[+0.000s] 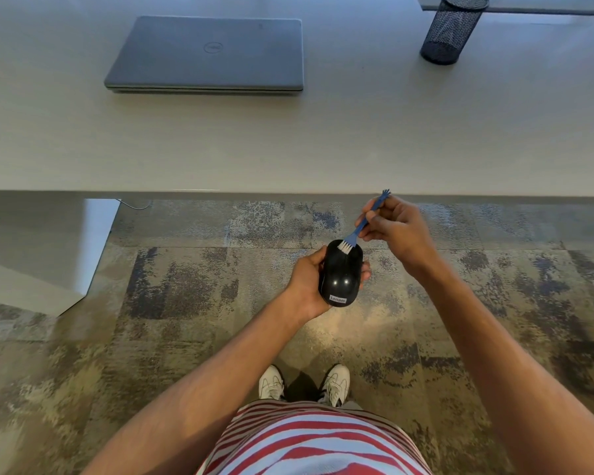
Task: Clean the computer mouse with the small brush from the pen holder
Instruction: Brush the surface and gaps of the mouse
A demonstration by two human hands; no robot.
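A glossy black computer mouse (pixel 341 274) with a small label at its near end rests in my left hand (pixel 306 286), held over the carpet in front of the desk edge. My right hand (pixel 400 231) pinches the thin blue handle of a small brush (pixel 359 228). The brush's white bristles touch the far end of the mouse's top. The black mesh pen holder (pixel 451 29) stands upright at the far right of the desk and looks empty.
A closed grey laptop (pixel 208 54) lies on the pale desk (pixel 357 138) at the back left. The desk's front edge runs just beyond my hands. A desk leg panel (pixel 48 248) stands at the left. Patterned carpet and my white shoes (pixel 304 385) are below.
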